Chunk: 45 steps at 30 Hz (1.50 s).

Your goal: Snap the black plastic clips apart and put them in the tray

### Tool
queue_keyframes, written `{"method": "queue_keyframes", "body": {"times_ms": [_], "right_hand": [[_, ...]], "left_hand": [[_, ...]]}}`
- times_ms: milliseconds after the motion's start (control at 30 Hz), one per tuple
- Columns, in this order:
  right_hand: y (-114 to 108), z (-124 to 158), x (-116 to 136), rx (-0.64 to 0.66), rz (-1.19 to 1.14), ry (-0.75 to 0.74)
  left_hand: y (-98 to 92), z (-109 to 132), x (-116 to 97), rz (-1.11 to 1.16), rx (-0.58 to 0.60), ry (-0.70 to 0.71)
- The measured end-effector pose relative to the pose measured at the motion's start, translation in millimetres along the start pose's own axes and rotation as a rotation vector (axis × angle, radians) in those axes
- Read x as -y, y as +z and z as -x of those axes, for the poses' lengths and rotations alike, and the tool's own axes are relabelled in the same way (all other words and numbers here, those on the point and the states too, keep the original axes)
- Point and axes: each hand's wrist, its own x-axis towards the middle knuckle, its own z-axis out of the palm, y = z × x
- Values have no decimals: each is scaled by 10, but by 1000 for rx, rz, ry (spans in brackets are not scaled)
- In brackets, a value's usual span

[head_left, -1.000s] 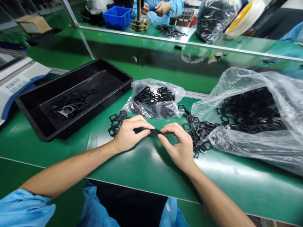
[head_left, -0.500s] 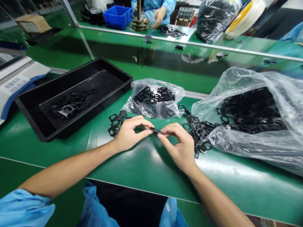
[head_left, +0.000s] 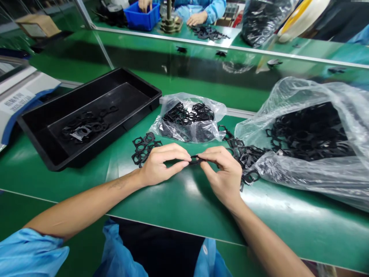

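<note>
My left hand [head_left: 162, 163] and my right hand [head_left: 225, 173] meet over the green table, both pinching one small black plastic part [head_left: 196, 159] between thumb and fingers. A short heap of the same black ring-shaped parts [head_left: 143, 148] lies just beyond my left hand. More loose parts [head_left: 243, 159] spill out beside my right hand from a large clear bag [head_left: 305, 134]. A smaller clear bag of parts [head_left: 188, 119] sits straight behind the hands.
A black tray [head_left: 43, 152] with several parts in it stands at the left. A white and blue machine [head_left: 20, 96] is at the far left. Across the belt, another person's hands [head_left: 197, 17] work near a blue bin [head_left: 142, 17] and a dark bag [head_left: 259, 21].
My hands stay together on the part and have shifted slightly right. The person across the belt has moved one hand into the blue bin and the other onto the table.
</note>
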Motion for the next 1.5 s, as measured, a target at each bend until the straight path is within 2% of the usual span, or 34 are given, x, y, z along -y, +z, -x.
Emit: {"method": "queue_keyframes", "body": {"times_ms": [267,867,1100,1233,1500], "right_hand": [[14,11,-13,-8,2,-25],[10,12,-11,-36,16,-47],[2,28,5,-18,-73,76],[5,26,20,-4,-115,146],[8,25,10,-2,-139,166]], "left_hand": [[4,-7,-2,-47,-18,42],[-9,-3,12,-22,-3,29],[-15,-2,18,-44,-2,119],[-10,-4,9,-52,-19,125],[-12,-18,-7,-80,7,123]]}}
